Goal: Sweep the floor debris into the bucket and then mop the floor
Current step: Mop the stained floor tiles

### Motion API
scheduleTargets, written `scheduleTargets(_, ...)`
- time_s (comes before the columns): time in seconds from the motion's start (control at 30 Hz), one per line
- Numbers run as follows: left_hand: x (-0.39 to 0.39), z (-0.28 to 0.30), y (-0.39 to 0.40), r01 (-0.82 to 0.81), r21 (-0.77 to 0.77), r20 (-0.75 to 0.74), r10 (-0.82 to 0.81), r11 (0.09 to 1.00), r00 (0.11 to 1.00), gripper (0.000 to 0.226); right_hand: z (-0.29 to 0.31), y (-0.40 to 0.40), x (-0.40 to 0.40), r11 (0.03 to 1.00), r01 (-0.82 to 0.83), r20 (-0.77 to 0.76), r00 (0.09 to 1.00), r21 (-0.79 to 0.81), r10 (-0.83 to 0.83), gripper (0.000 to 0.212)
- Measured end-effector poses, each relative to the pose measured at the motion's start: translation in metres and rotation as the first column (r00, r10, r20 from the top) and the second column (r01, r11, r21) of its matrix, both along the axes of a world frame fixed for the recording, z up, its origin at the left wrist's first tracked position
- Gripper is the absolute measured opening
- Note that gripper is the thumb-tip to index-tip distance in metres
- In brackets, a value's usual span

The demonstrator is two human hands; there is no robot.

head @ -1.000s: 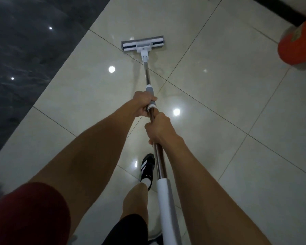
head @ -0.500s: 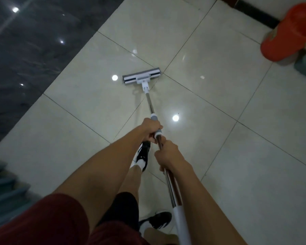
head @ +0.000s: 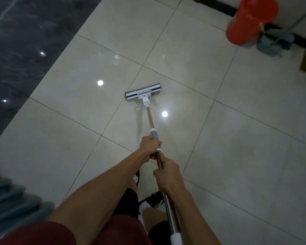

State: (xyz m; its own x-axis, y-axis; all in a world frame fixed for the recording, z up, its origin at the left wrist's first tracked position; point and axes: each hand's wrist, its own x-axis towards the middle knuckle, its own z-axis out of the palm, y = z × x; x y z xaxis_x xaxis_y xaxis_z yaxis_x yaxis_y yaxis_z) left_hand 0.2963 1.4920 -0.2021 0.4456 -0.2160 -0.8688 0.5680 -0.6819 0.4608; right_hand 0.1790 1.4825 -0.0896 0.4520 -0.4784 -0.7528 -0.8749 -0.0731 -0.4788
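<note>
A flat mop with a grey and white head [head: 143, 93] lies flat on the glossy cream floor tiles [head: 237, 138], its metal pole [head: 150, 119] slanting back toward me. My left hand [head: 149, 147] grips the pole's grey sleeve, ahead of my right hand [head: 168, 175], which grips the bare metal part just behind it. An orange bucket [head: 249, 20] stands at the far right by the wall, well away from the mop head.
A dark marble floor strip [head: 21, 50] runs along the left. A grey-blue dustpan or mop base [head: 274, 44] sits beside the bucket against a black skirting. Blue-grey steps [head: 9, 204] show at the lower left. My shoes [head: 154, 200] stand under my arms.
The mop head has been drawn back toward me over the tiles, and my view has swung right, bringing the orange bucket further into sight.
</note>
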Motion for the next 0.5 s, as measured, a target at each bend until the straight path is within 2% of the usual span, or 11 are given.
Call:
scheduleTargets(0.23, -0.004, 0.015, -0.003, 0.076, 0.005, -0.016, -0.076, 0.997, 0.997, 0.010, 0.016, 0.001, -0.002, 0.999, 0.046, -0.023, 0.999, 0.027, -0.045, 0.064)
scheduleTargets(0.5, 0.032, -0.012, -0.005, 0.086, 0.009, 0.071, -0.087, 0.996, 0.994, 0.018, -0.015, 0.001, 0.033, 0.973, 0.207, 0.050, 0.976, 0.104, -0.213, 0.073)
